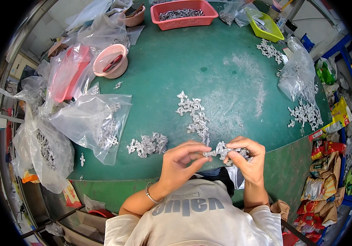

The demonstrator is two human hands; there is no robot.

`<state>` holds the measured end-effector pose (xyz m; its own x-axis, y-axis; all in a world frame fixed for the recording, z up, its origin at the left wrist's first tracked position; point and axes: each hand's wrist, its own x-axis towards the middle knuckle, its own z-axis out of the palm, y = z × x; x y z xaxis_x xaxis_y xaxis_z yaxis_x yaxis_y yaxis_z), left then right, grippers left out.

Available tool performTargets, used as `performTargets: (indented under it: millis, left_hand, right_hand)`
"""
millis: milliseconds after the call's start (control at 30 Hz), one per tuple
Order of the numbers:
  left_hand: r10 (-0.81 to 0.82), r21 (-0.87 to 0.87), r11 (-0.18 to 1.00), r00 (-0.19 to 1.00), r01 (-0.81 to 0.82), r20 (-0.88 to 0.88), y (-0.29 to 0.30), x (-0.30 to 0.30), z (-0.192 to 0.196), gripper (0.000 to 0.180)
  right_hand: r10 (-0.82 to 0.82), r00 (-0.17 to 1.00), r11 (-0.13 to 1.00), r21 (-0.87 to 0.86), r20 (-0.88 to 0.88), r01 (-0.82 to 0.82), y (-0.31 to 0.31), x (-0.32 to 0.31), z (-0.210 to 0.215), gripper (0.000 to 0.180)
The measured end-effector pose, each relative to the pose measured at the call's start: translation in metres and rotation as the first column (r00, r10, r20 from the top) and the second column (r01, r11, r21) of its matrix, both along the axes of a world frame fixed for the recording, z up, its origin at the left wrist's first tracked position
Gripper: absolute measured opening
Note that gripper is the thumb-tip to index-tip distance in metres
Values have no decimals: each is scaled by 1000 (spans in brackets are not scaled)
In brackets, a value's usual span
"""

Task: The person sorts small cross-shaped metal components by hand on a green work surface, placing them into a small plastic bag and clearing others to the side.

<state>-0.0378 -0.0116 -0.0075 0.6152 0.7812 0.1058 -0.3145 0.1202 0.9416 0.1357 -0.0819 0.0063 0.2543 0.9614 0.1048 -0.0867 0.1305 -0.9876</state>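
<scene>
Both grips, left hand (pixel 180 162) and right hand (pixel 247 158), pinch metal part cluster (pixel 224 151); red basket (pixel 184 16) holds similar parts.

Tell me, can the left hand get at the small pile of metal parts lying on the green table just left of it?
Probably yes. The pile of metal parts lies uncovered beside the left hand, but its fingers pinch a metal piece.
</scene>
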Motion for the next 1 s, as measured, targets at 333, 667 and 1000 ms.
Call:
performTargets:
  millis: [333,667,1000]
  left_hand:
    - [-42,-53,998,999,43,20,-3,-3,4,24]
    - [-83,-74,994,996,86,41,-5,-4,3,23]
    - [-69,-79,994,996,73,55,-7,-4,4,24]
  right_hand:
    - [13,999,1000,24,-49,-11,-1,-1,3,13]
    - [25,994,996,85,-109,-16,-2,-1,1,13]
    - [26,974,998,53,-224,-14,-3,-2,-2,13]
